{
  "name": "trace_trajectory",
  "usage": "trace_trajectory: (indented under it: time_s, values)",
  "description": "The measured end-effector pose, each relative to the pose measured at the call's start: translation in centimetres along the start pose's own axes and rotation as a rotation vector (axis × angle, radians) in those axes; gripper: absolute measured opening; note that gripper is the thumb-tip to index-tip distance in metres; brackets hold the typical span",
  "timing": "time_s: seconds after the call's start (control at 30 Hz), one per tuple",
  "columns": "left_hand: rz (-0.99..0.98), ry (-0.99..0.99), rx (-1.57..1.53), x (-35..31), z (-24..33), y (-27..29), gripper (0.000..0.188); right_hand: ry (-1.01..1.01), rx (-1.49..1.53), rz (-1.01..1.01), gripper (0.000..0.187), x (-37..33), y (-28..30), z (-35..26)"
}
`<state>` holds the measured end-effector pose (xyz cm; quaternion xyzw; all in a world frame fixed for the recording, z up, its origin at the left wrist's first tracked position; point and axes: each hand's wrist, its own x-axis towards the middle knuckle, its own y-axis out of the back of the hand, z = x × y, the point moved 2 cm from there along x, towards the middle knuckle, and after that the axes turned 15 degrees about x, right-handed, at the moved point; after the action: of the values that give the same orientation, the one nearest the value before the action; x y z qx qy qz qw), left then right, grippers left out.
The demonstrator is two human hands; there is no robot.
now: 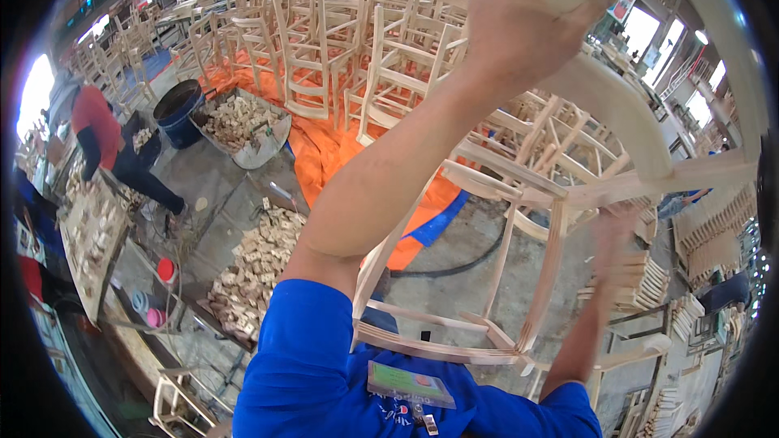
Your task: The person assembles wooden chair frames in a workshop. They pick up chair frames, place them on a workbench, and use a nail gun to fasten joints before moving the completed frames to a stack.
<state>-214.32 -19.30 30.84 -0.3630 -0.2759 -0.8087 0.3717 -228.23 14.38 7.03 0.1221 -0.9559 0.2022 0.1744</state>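
A bare wooden chair frame (549,276) tilts close in front of me, with pale rails and a curved piece arching up at the right. My left hand (527,28) reaches high across the view, its fingers wrapped round a thick square-edged wooden part near the top edge. Whether that part joins the frame is hard to see. Lower at the right, my right hand (617,231) is smeared by motion beside the frame's corner joint, so its fingers do not show clearly. Blue sleeves cover both upper arms.
Many unfinished chairs (304,73) stand on an orange sheet (324,158) ahead. Wood offcuts (260,264) lie heaped at left, near a dark blue drum (178,112) and a scrap-filled tray (239,126). A person in red (97,126) bends at far left. Stacked wooden parts (637,280) lie right.
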Motion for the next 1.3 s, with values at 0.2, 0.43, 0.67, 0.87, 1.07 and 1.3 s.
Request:
trace_trajectory:
  time_s: [0.2,0.43,0.67,0.87,1.07,1.3]
  values:
    - [0.112,0.060,0.086,3.2,-25.5,-7.3,0.048,0.236,-0.078,0.099,0.069,20.5,-4.8,0.2]
    - [-0.159,0.472,0.182,-2.1,-53.3,-11.6,0.035,0.013,-0.202,0.022,0.042,25.9,-11.7,25.1]
    - [-0.090,0.444,0.219,-2.0,-65.2,-14.7,0.026,-0.067,-0.160,-0.079,0.038,30.4,-14.1,39.3]
    - [-0.160,0.704,-0.441,3.9,-66.9,-17.2,0.034,-0.285,-0.243,0.067,0.049,32.7,-20.9,44.5]
    - [-0.214,0.275,0.470,3.2,-64.3,-26.4,0.032,-0.021,-0.612,-0.230,0.066,22.1,-15.1,43.4]
    - [-0.304,0.174,0.326,-5.1,-57.9,-35.7,0.030,-1.325,-1.017,0.532,0.057,-20.8,5.3,29.6]
